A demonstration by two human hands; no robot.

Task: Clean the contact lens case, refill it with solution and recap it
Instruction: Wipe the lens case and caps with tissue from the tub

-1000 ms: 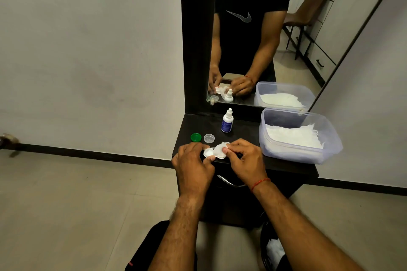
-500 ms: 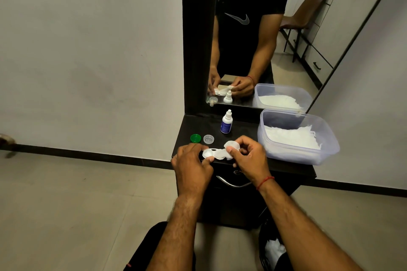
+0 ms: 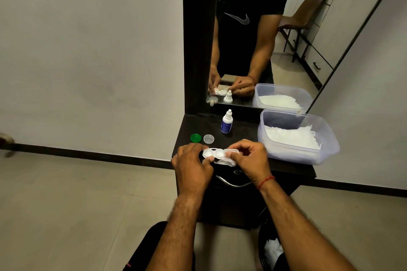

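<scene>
Sitting beyond case (image 3: 213,153): cap (image 3: 195,138), bottle (image 3: 226,121), tub (image 3: 297,156).

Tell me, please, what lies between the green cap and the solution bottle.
The head view shows the clear cap there, touching neither.

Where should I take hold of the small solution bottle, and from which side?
Probably pinch the solution bottle round its labelled body, coming from the front. It stands upright, its cap tapers too narrow, the mirror is behind and the plastic tub at its right.
</scene>
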